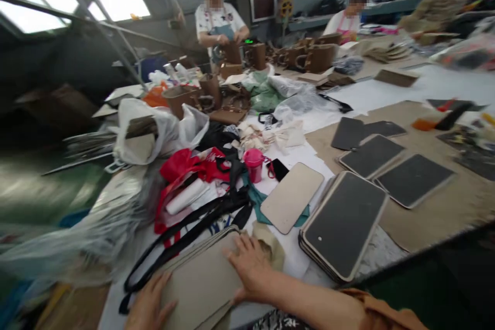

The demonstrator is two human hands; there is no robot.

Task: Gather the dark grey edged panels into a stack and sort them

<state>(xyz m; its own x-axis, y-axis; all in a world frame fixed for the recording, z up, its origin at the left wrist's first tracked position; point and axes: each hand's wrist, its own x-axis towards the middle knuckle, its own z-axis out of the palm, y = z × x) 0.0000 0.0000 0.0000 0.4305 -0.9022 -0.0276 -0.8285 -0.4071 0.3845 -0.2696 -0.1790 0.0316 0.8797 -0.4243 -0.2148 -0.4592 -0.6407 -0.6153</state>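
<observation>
A stack of beige rounded panels (pixel 203 281) lies at the near edge of the table, between my two hands. My left hand (pixel 149 301) rests along its left side, fingers apart. My right hand (pixel 249 265) lies across the right end of the stack with its fingers spread. Right of it stands a pile of dark grey panels with pale rims (pixel 346 224). One single beige panel (pixel 293 197) lies behind, partly over a teal cloth (pixel 255 201). Black straps (pixel 181 227) curl around the left of the stack.
A pink lidded cup (pixel 254 165) and a red bag (pixel 185 165) stand beyond the stack. More dark panels (pixel 415 180) lie on brown sheet material (pixel 456 206) at right. Plastic bags (pixel 143 134) crowd the left. Brown handbags (pixel 317 58) and co-workers (pixel 220 23) are at the back.
</observation>
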